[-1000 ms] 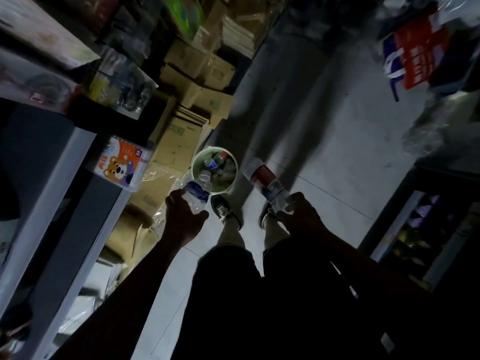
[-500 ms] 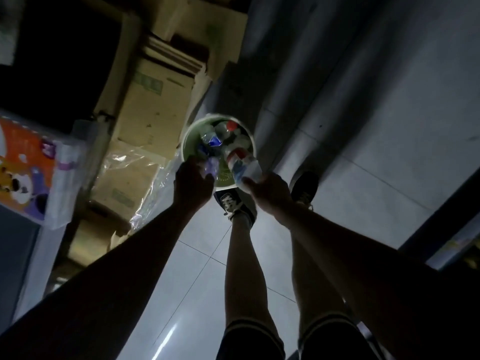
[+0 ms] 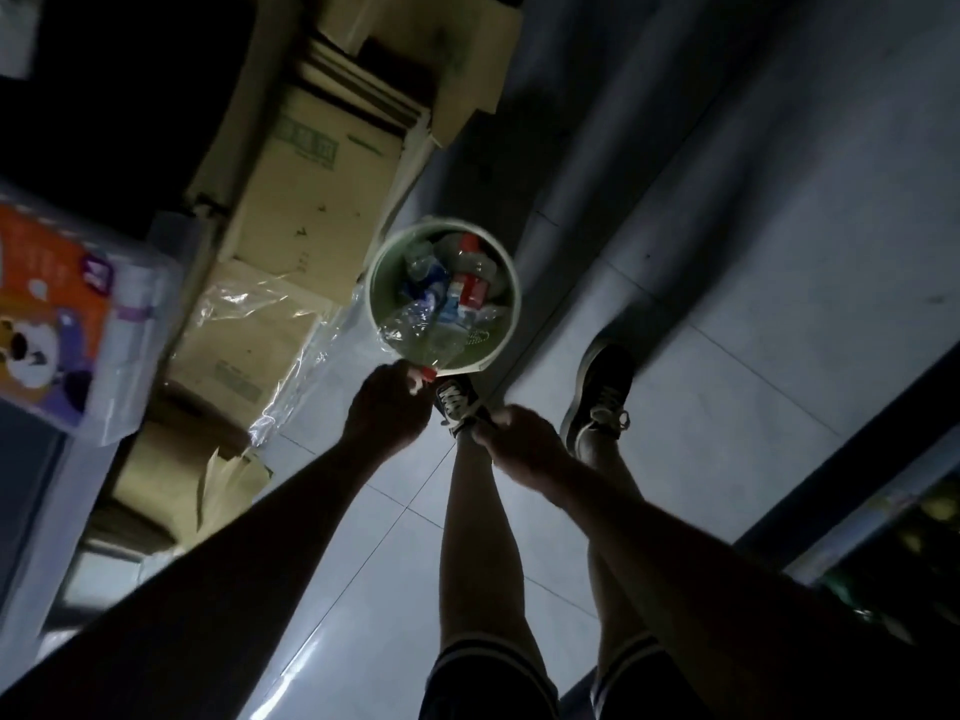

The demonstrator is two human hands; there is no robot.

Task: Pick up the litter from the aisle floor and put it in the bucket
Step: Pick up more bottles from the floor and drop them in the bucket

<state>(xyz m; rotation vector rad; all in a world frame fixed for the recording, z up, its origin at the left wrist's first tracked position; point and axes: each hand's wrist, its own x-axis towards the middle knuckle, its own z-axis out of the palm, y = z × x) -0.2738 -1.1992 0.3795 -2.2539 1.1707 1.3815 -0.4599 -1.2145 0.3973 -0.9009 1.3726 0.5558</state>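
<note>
Left hand (image 3: 388,407) fingers pinch bottle (image 3: 415,330) neck over bucket (image 3: 511,275); right hand (image 3: 524,444) fingers curled, empty; carton (image 3: 311,194) print unreadable.

One bucket (image 3: 501,350), holding several crushed plastic bottles (image 3: 415,317), their number not countable in the dim light. Two hands: left hand (image 3: 387,410), right hand (image 3: 522,441). Two shoes (image 3: 602,394). One orange printed pack (image 3: 52,314). Flattened cardboard boxes (image 3: 317,194) in a stack, number unclear.
</note>
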